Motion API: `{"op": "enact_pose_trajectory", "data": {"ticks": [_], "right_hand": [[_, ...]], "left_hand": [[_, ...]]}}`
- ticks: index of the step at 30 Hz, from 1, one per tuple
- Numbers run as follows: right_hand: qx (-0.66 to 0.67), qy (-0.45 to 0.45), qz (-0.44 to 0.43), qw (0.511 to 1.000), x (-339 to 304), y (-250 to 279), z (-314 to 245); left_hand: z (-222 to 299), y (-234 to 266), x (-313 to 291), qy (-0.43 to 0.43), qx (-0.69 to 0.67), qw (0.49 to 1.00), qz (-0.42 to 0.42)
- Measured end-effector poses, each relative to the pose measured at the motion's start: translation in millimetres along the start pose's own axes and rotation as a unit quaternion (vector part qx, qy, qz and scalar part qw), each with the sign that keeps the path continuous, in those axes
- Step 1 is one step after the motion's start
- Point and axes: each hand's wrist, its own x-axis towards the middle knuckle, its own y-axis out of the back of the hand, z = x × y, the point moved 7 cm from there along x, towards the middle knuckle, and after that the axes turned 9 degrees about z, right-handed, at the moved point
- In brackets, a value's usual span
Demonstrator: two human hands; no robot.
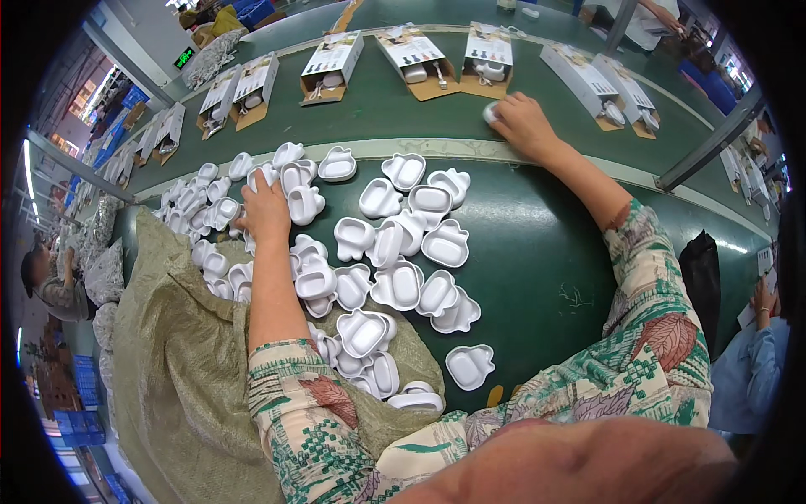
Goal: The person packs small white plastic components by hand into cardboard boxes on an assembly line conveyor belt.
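My right hand reaches across to the far strip of the bench, its fingers closed on a small white plastic piece that they partly cover. In front of it stands an open carton with white parts and a cable inside. On the left, my left hand lies over a heap of white plastic shells, its fingertips gripping one shell at the far side of the heap. Each shell has an oval hollow and a knobbed, ear-like outline. Several loose shells, one of them a single shell, lie across the green bench.
An olive woven sack lies under the heap at the left. More open cartons stand in a row along the far strip, beyond a pale rail. Metal posts rise at the sides. Another person works at the right.
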Motion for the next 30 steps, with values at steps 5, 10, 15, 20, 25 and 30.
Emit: {"op": "enact_pose_trajectory", "data": {"ticks": [5, 10, 15, 20, 25, 30], "right_hand": [[0.046, 0.071, 0.021, 0.996, 68.5, -40.8, -21.3], [-0.096, 0.014, 0.081, 0.992, 107.3, -64.5, 14.9], [0.041, 0.006, 0.125, 0.991, 56.9, -31.0, -2.2], [0.268, 0.110, -0.020, 0.957, -19.2, 32.4, -88.1], [0.220, 0.167, -0.043, 0.960, -33.0, 32.3, -120.3], [0.216, 0.194, -0.037, 0.956, -29.5, 29.3, -124.5]], "left_hand": [[6.1, -6.7, -1.5, -0.040, -0.058, 0.997, 0.014], [23.4, -12.4, -0.6, -0.170, -0.194, 0.966, 0.025], [35.8, 2.3, -4.8, -0.257, -0.261, 0.928, 0.062], [17.3, 17.1, 4.2, -0.120, -0.111, 0.975, 0.153], [3.3, -6.1, 6.3, -0.065, -0.128, 0.988, 0.050], [32.3, 2.5, 1.8, -0.186, -0.234, 0.954, 0.009]]}}
